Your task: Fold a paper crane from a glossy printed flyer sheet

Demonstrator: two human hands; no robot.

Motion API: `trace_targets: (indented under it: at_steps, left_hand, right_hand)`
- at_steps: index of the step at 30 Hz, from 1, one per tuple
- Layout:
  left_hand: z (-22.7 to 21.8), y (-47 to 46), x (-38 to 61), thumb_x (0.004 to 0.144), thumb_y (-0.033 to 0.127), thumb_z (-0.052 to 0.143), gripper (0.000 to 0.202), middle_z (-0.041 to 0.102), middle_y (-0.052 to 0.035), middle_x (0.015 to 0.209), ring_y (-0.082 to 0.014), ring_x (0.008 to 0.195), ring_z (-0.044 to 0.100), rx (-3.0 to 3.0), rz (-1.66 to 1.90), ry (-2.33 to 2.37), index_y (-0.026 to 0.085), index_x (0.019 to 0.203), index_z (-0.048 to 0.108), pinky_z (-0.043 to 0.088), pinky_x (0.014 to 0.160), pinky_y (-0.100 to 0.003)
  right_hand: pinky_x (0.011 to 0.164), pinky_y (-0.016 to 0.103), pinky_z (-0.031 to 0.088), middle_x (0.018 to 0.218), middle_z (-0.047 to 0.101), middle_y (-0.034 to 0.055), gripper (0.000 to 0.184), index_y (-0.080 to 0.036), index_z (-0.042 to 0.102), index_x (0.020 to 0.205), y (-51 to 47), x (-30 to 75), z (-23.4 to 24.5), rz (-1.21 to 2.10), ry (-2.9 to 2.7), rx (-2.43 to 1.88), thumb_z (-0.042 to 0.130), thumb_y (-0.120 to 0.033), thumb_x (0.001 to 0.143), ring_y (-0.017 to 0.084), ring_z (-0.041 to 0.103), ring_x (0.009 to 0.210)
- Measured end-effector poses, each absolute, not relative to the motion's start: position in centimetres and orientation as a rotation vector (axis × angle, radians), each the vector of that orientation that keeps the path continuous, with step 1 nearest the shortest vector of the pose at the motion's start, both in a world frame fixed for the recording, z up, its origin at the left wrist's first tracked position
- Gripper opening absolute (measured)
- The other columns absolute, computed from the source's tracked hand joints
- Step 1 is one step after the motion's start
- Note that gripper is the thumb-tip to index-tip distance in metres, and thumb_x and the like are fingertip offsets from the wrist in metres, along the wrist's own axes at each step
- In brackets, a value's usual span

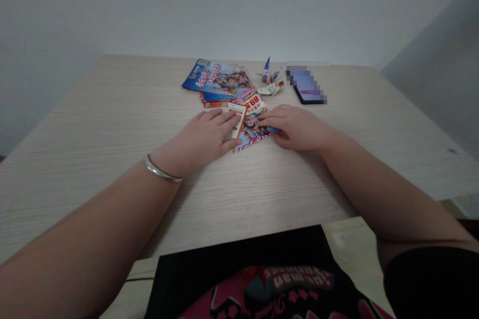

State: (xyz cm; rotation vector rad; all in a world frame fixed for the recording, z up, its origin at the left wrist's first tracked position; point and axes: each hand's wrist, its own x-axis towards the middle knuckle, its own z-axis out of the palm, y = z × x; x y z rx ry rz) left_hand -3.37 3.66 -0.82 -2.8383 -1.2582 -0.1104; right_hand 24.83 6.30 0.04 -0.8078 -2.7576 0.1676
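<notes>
A colourful printed paper sheet (251, 129) lies on the light wooden table (93, 124), partly folded. My left hand (202, 140) lies flat on its left part, fingers stretched out and pressing a folded flap. My right hand (295, 126) rests on the sheet's right edge with its fingers together, pressing down. A silver bangle (160, 171) circles my left wrist.
Behind the sheet lies a stack of glossy flyers (217, 80). Two small folded paper figures (270, 82) stand to their right. A phone (306, 85) lies further right. A plain wall runs behind the table; the table's right edge drops off near my right elbow.
</notes>
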Motion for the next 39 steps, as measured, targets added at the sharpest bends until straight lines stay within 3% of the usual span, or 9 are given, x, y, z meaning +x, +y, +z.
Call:
trace_targets:
  at_steps: [6, 9, 13, 18, 24, 27, 31, 34, 39]
  left_hand:
    - [-1.2, 3.7, -3.7, 0.106, 0.046, 0.039, 0.063, 0.043, -0.0212, 0.164, -0.0349, 0.152, 0.040, -2.860, -0.134, -1.260, 0.010, 0.156, 0.045, 0.030, 0.125, -0.051]
    - [-1.3, 3.8, -3.8, 0.104, 0.042, 0.040, 0.059, 0.045, -0.0210, 0.162, -0.0353, 0.150, 0.042, -2.863, -0.168, -1.280, 0.011, 0.155, 0.047, 0.033, 0.124, -0.053]
    - [-1.0, 3.8, -3.6, 0.104, 0.038, 0.037, 0.058, 0.046, -0.0227, 0.161, -0.0368, 0.147, 0.046, -2.838, -0.129, -1.300, 0.009, 0.153, 0.049, 0.037, 0.121, -0.054]
    - [0.0, 3.3, -3.2, 0.104, 0.045, 0.039, 0.056, 0.054, -0.0194, 0.155, -0.0373, 0.140, 0.054, -2.779, -0.070, -1.383, 0.013, 0.146, 0.056, 0.041, 0.116, -0.054]
    - [0.7, 2.2, -2.8, 0.103, 0.033, 0.039, 0.045, 0.061, -0.0144, 0.149, -0.0338, 0.140, 0.054, -2.619, -0.069, -1.544, 0.017, 0.140, 0.058, 0.022, 0.125, -0.063]
    - [0.8, 2.2, -2.7, 0.102, 0.031, 0.037, 0.041, 0.066, -0.0182, 0.141, -0.0354, 0.135, 0.058, -2.604, -0.054, -1.574, 0.013, 0.129, 0.063, 0.026, 0.124, -0.065]
    - [0.8, 2.6, -2.7, 0.101, 0.028, 0.036, 0.039, 0.068, -0.0213, 0.133, -0.0364, 0.129, 0.062, -2.611, -0.062, -1.572, 0.011, 0.122, 0.063, 0.029, 0.121, -0.066]
    - [0.5, 2.9, -2.8, 0.101, 0.035, 0.040, 0.044, 0.067, -0.0231, 0.136, -0.0384, 0.132, 0.060, -2.645, -0.082, -1.565, 0.009, 0.130, 0.060, 0.031, 0.120, -0.066]
    - [-0.4, 3.1, -3.0, 0.104, 0.037, 0.038, 0.054, 0.047, -0.0201, 0.161, -0.0402, 0.145, 0.047, -2.719, -0.134, -1.430, 0.015, 0.151, 0.052, 0.035, 0.117, -0.065]
  right_hand:
    - [0.109, 0.055, 0.050, 0.132, 0.074, 0.0078, 0.044, -0.025, 0.076, 0.119, 6.9, 26.0, 0.0, 0.117, -2.735, -0.828, 0.066, -0.016, 0.077, 0.033, 0.067, 0.122]
    - [0.106, 0.053, 0.052, 0.117, 0.078, 0.0052, 0.028, -0.028, 0.078, 0.101, 7.2, 25.9, -0.1, 0.089, -2.719, -0.836, 0.067, -0.018, 0.078, 0.031, 0.069, 0.114]
    - [0.101, 0.055, 0.052, 0.099, 0.079, 0.0102, 0.017, -0.023, 0.076, 0.086, 6.9, 24.9, -0.1, 0.053, -2.694, -0.853, 0.062, -0.017, 0.082, 0.032, 0.071, 0.102]
    - [0.104, 0.054, 0.052, 0.117, 0.078, 0.0138, 0.027, -0.019, 0.077, 0.102, 6.3, 24.8, 0.4, 0.078, -2.767, -0.788, 0.062, -0.016, 0.080, 0.034, 0.070, 0.113]
    - [0.114, 0.051, 0.048, 0.138, 0.071, 0.0130, 0.052, -0.018, 0.069, 0.132, 7.0, 26.0, -0.1, 0.247, -2.775, -0.826, 0.062, -0.016, 0.080, 0.031, 0.065, 0.128]
    - [0.112, 0.049, 0.050, 0.135, 0.073, 0.0119, 0.045, -0.018, 0.072, 0.127, 7.2, 25.9, -0.1, 0.210, -2.779, -0.802, 0.060, -0.015, 0.083, 0.029, 0.066, 0.126]
    - [0.106, 0.046, 0.052, 0.119, 0.079, 0.0094, 0.026, -0.019, 0.077, 0.102, 6.8, 25.0, 0.5, 0.017, -2.826, -0.718, 0.058, -0.016, 0.085, 0.027, 0.070, 0.116]
    - [0.101, 0.044, 0.052, 0.106, 0.081, 0.0090, 0.019, -0.020, 0.075, 0.091, 6.1, 24.3, 1.0, -0.056, -2.859, -0.703, 0.057, -0.017, 0.087, 0.026, 0.070, 0.108]
    - [0.094, 0.039, 0.049, 0.104, 0.078, 0.0098, 0.019, -0.020, 0.073, 0.093, 5.1, 23.5, 1.2, 0.014, -2.871, -0.728, 0.055, -0.020, 0.086, 0.024, 0.067, 0.101]
